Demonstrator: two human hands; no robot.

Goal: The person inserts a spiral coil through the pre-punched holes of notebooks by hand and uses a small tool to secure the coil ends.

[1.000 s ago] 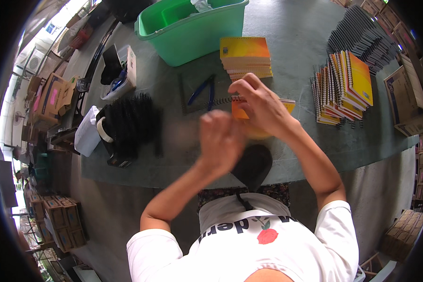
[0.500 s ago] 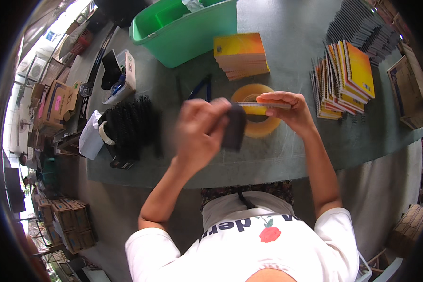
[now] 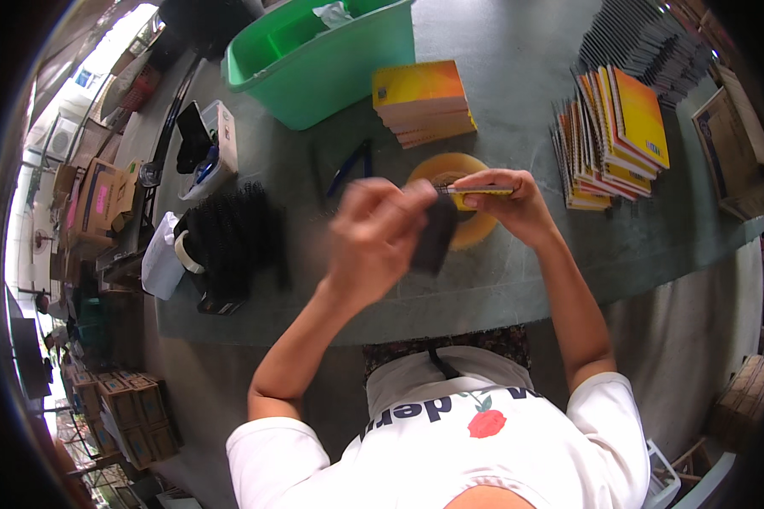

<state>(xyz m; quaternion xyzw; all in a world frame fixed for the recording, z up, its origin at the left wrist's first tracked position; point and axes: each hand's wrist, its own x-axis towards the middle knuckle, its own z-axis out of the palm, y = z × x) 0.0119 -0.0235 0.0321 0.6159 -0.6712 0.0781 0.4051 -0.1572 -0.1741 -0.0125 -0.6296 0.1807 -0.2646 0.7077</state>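
Worktop: a grey-green worktop [image 3: 526, 280] fills the upper view, its near edge running just above the person's lap.
Green tub: a large green plastic tub [image 3: 314, 68] stands at the far left-centre, with a crumpled white scrap inside.
Notebook stacks: a fanned pile of spiral-bound orange-and-yellow notebooks [image 3: 620, 136] lies to the right; a squared stack of orange covers [image 3: 422, 102] sits just beside the tub.
Black coils: a heap of black spiral bindings [image 3: 229, 233] rests at the left, near a white bundle.
Yellow disc: a round yellow disc [image 3: 471, 225] lies flat beneath both hands, partly covered by them.
Left hand: the left hand [image 3: 373, 242] is blurred by motion — its fingers curl closed around a dark, flat piece [image 3: 435, 237] that hangs below them.
Right hand: the right hand [image 3: 509, 204] pinches a thin yellow-edged notebook [image 3: 475, 190], held edge-on and level above the disc, fingers closed on it.
Blue tool: blue-handled pliers [image 3: 352, 165] lie on the worktop, just left of the disc.
Hard to make out: what the dark piece is cannot be told — blur hides its shape and whether it touches the notebook.
Room: cardboard boxes [image 3: 89, 199] crowd the left rim; concrete floor shows below the worktop edge.
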